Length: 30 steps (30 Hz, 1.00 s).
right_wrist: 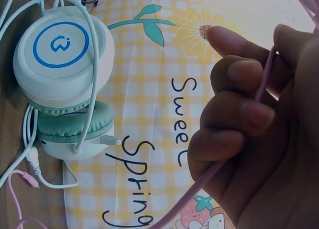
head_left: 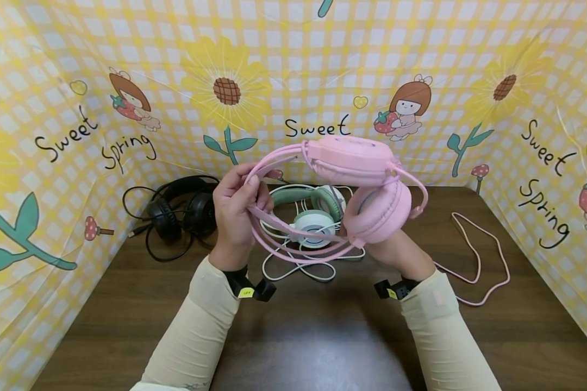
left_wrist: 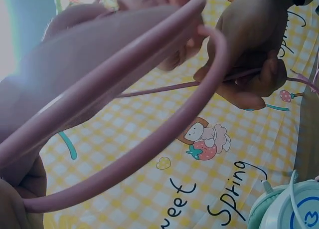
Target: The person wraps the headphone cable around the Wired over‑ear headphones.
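Note:
A pink headset (head_left: pixel 354 168) is held up above the table, its two padded ear cups toward the right. My left hand (head_left: pixel 237 209) grips its headband, thumb and fingers around the band. Behind and below the ear cups, my right hand (head_left: pixel 396 252) is mostly hidden in the head view. The right wrist view shows that hand's fingers curled round the headset's pink cable (right_wrist: pixel 202 181), which runs through the palm. In the left wrist view, the double pink headband (left_wrist: pixel 124 59) crosses in front, with the right hand (left_wrist: pixel 249 44) beyond it on the cable.
A white and green headset (head_left: pixel 315 228) with white cable lies behind the held one. At the back left lies a black headset (head_left: pixel 176 214) with its cable. Loops of pink cable (head_left: pixel 504 260) rest on the right of the brown table (head_left: pixel 323 336). Patterned cloth walls (head_left: pixel 293 65) enclose it.

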Available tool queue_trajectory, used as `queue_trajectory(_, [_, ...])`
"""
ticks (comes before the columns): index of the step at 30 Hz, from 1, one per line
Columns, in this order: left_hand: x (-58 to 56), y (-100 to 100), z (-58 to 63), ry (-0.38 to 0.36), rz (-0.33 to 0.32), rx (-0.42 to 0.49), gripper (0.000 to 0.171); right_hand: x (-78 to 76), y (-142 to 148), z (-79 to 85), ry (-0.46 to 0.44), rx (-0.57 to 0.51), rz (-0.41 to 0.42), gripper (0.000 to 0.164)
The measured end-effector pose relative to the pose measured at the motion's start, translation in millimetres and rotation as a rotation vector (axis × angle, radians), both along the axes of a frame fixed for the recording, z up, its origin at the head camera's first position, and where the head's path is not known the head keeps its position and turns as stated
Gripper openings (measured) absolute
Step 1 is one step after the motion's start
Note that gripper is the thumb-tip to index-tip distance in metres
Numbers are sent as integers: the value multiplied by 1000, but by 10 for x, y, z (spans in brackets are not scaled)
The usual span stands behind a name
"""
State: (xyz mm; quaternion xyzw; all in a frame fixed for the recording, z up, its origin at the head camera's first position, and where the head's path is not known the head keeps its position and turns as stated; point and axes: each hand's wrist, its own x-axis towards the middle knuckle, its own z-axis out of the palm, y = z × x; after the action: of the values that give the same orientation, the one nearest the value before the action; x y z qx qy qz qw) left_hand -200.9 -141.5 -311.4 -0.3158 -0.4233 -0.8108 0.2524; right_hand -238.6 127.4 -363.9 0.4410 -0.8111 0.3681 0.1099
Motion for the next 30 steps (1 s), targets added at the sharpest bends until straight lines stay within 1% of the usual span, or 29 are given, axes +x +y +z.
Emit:
queue_trajectory(1, [0, -3, 3, -13, 9, 15, 19, 7, 1, -21, -52, -2, -5, 9])
queue_trajectory(2, [-1, -8, 5, -26, 24, 30, 19, -12, -10, -41, -56, -11, 3, 4])
queue_trajectory(3, [0, -13, 7, -41, 35, 45, 18, -24, -7, -67, -67, -1, -14, 4])
queue_trajectory(6, [0, -30, 11, -86, 75, 76, 17, -22, -41, -55, -119, 13, -55, 3])
queue_trajectory(9, [-15, -40, 11, -117, 126, 86, 16, -10, -61, -19, -125, 89, -105, 11])
queue_trajectory(12, [-32, -35, 19, -130, 169, 99, 15, 1, -62, 8, -112, 165, -125, 16])
queue_trajectory(16, [-37, -20, 37, -144, 194, 120, 14, 11, -67, 28, -101, 193, -122, 21])
queue_trajectory(21, [-32, -24, 34, -148, 232, 98, 13, 18, -75, 35, -99, 198, -116, 22])
queue_trajectory(25, [-19, -33, 29, -133, 289, 47, 11, 7, -80, 20, -120, 221, -106, 21])
queue_trajectory(30, [-19, -39, 31, -138, 353, 19, 10, -4, -84, 20, -104, 245, -104, 19])
